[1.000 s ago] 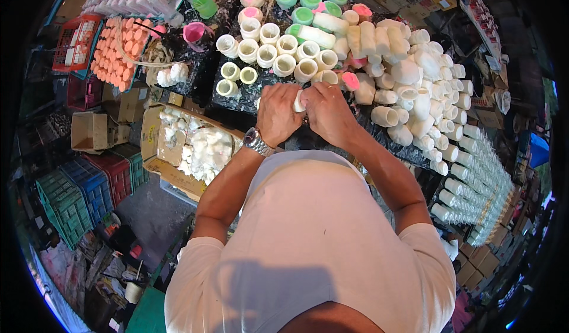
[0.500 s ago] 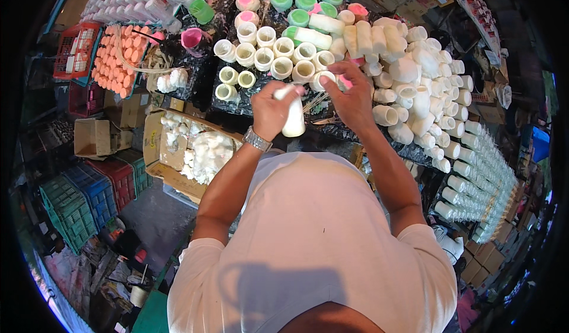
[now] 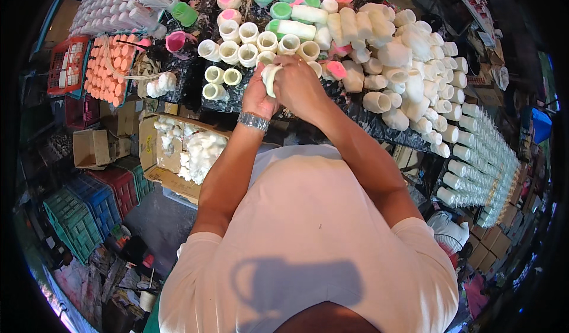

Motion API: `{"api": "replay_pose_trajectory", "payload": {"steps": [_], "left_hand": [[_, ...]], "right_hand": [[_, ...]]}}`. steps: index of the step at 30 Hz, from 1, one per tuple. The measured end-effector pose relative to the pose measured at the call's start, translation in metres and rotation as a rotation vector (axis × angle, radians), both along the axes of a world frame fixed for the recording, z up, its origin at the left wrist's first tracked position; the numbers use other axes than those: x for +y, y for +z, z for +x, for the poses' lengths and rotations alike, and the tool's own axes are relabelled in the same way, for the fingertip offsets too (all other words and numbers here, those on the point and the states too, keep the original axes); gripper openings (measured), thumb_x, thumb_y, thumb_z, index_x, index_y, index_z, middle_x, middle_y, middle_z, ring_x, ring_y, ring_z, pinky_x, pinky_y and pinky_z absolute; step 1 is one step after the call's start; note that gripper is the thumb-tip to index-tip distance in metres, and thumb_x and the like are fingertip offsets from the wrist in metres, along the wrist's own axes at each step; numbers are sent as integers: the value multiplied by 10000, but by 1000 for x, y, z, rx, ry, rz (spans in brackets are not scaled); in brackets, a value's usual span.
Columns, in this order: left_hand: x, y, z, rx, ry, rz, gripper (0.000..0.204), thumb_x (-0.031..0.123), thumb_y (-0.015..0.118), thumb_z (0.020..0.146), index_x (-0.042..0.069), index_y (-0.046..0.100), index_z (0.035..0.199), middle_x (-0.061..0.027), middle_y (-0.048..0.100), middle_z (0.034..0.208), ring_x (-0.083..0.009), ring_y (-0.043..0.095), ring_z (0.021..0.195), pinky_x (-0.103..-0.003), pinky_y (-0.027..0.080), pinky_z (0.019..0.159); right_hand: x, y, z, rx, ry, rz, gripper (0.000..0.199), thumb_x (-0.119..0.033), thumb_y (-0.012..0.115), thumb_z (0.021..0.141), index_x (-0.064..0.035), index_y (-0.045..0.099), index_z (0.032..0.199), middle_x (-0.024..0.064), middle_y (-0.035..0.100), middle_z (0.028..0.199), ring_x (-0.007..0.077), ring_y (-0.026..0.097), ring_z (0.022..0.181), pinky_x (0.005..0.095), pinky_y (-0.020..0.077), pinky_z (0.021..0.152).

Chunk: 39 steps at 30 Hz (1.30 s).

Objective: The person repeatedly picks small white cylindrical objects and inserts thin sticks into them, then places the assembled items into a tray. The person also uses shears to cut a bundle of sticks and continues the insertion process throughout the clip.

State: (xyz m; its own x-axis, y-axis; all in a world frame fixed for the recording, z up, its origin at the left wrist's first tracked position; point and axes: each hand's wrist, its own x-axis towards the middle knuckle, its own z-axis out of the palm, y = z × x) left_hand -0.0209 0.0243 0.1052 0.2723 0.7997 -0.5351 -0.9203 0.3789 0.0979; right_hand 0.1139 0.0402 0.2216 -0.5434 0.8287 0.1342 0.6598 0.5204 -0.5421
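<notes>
The pale cylindrical piece (image 3: 270,83) sits between the two hands, tilted, just above the near edge of the dark table (image 3: 238,100); it could slip if the left hand (image 3: 259,96) eased, since its curved wall looks smooth and little of it seems backed by the palm; a hard squeeze from both sides might also bend it, if the wall is as thin as its rim suggests; the right hand (image 3: 298,84) is just beside the open-mouthed cream cups (image 3: 229,52), so a careless push to the far side could tip one, or nudge the pink-topped piece (image 3: 336,69) to its right; as for the fingers, the left hand's are bent narrowly about the left side of the piece, holding it; the right hand's are curled over its far and right side, close against it, but their tips are hidden, and whether they grip or merely touch I cannot tell.
</notes>
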Motion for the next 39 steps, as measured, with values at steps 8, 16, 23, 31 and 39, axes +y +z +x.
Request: {"api": "replay_pose_trajectory", "payload": {"steps": [8,16,23,31,39], "left_hand": [[-16,-13,15,64,81,-61,392,394,432,1120,99,630,1283,-82,713,1228,-247,688,1113,-423,558,982],[-43,1,27,392,244,-217,348,312,485,1112,16,628,1225,-91,705,1143,-227,693,1045,-391,564,863],[-63,12,27,486,164,45,314,179,484,1094,-39,634,1264,-120,696,1209,-225,683,1084,-410,565,893],[-64,16,16,487,45,163,301,145,519,1081,-58,631,1273,-123,698,1218,-202,689,1079,-386,571,931],[-60,15,5,498,146,204,246,28,628,1011,8,642,1256,-109,697,1207,-205,686,1092,-379,588,923]], "right_hand": [[3,-53,4,93,71,104,138,-48,677,716,12,766,801,162,709,1018,329,678,917,439,540,839],[-16,-64,12,164,110,-26,159,25,703,719,51,759,866,168,690,1128,352,686,1005,407,553,910],[-18,-80,27,309,-165,-286,306,62,671,724,17,774,1009,166,700,1218,335,704,1064,395,545,956],[-24,-66,26,347,-163,-258,290,77,647,761,27,754,1025,171,675,1200,360,685,1066,407,533,956],[-38,-75,31,361,-207,-84,337,90,561,806,80,665,1126,214,611,1258,415,631,1144,444,498,1003]]}}
